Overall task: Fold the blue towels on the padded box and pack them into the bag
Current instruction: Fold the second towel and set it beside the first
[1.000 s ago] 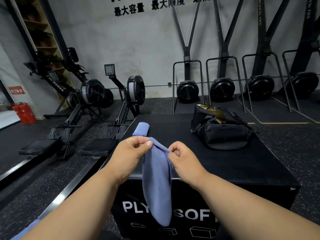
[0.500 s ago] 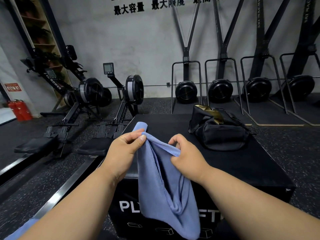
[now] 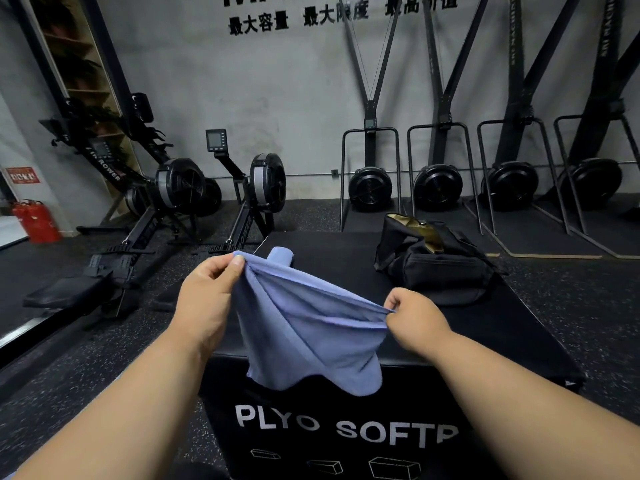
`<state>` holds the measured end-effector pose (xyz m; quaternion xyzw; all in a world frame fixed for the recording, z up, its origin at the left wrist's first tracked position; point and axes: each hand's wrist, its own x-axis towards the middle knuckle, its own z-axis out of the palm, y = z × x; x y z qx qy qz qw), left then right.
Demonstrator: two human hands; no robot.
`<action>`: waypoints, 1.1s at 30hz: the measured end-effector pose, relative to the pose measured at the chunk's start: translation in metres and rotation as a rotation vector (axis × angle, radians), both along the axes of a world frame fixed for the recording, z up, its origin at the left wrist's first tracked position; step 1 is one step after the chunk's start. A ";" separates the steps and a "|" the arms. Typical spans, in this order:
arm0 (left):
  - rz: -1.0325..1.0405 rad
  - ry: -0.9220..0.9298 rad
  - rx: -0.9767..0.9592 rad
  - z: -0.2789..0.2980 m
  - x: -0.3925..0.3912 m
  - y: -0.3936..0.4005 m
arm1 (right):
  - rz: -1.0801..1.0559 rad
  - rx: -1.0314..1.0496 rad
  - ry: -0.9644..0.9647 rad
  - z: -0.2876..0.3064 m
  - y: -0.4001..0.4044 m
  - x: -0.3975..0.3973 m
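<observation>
It was a gym — rowing machines [image 3: 194, 202] lined the grey wall, ski trainers [image 3: 438, 183] stood beside them, and a padded plyo box [image 3: 346, 427] sat on rubber flooring [image 3: 571, 306]

Two black rowing machines [image 3: 194, 202] sit left of centre on the dark speckled floor [image 3: 69, 386], with red fire extinguishers [image 3: 33, 220] at the left edge and a tall wooden shelf [image 3: 79, 64] upper left. Four black fan-wheel ski machines [image 3: 438, 181] line the grey wall [image 3: 259, 91] at right. Black Chinese lettering [image 3: 298, 19] runs across the wall at top.
</observation>
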<state>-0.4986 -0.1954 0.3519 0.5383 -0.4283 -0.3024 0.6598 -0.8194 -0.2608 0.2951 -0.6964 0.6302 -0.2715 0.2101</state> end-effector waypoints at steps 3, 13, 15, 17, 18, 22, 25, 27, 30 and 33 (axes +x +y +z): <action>0.068 -0.068 0.020 -0.004 0.010 0.002 | -0.066 0.022 0.005 0.000 -0.005 -0.008; 0.108 -0.153 0.037 -0.017 0.034 0.008 | -0.110 -0.006 -0.256 0.028 -0.021 -0.020; 0.081 -0.149 0.038 -0.018 0.041 0.008 | -0.085 0.016 -0.384 0.037 -0.021 -0.019; 0.030 -0.128 0.032 -0.018 0.044 0.008 | -0.064 0.044 -0.502 0.045 -0.020 -0.017; 0.000 -0.130 0.034 -0.018 0.045 0.008 | -0.062 0.053 -0.537 0.049 -0.020 -0.015; -0.081 -0.308 0.098 -0.018 0.046 0.010 | -0.080 0.059 -0.611 0.058 -0.020 -0.012; -0.091 -0.474 0.143 -0.021 0.051 0.013 | -0.083 0.079 -0.634 0.058 -0.021 -0.013; -0.095 -0.557 0.167 -0.024 0.052 0.012 | -0.085 0.096 -0.640 0.056 -0.023 -0.013; -0.111 -0.616 0.204 -0.027 0.049 0.007 | -0.112 0.117 -0.644 0.053 -0.028 -0.014; -0.129 -0.629 0.206 -0.027 0.044 -0.001 | -0.149 0.149 -0.668 0.053 -0.036 -0.016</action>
